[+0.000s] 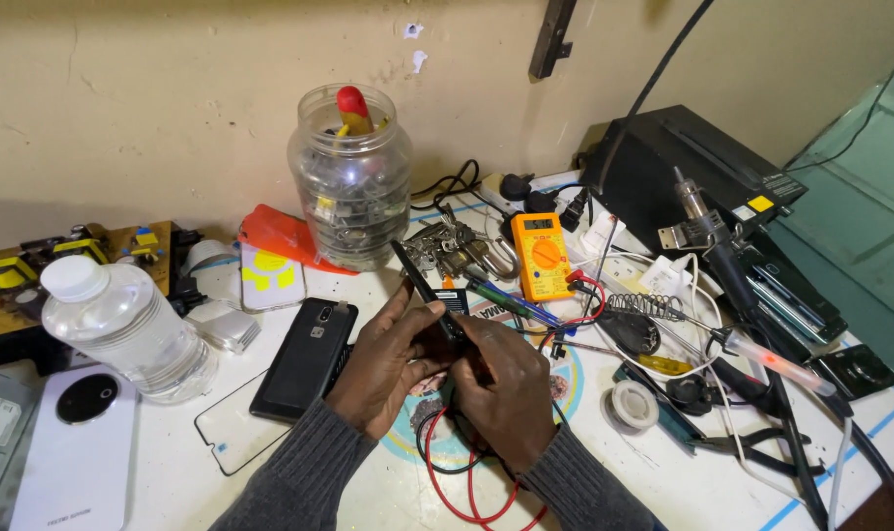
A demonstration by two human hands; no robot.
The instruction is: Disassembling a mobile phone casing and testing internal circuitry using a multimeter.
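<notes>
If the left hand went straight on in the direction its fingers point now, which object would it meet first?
The left hand points up and right, gripping a black probe. Going straight on, it would probably first meet the small metal parts beside the orange multimeter, though depth is hard to judge.

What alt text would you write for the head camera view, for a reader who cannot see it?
Two hands, left hand and right hand, meet over a cluttered white workbench, the left pinching a black probe. Red and black leads loop below; an orange multimeter, a black phone and a clear jar lie nearby.
</notes>
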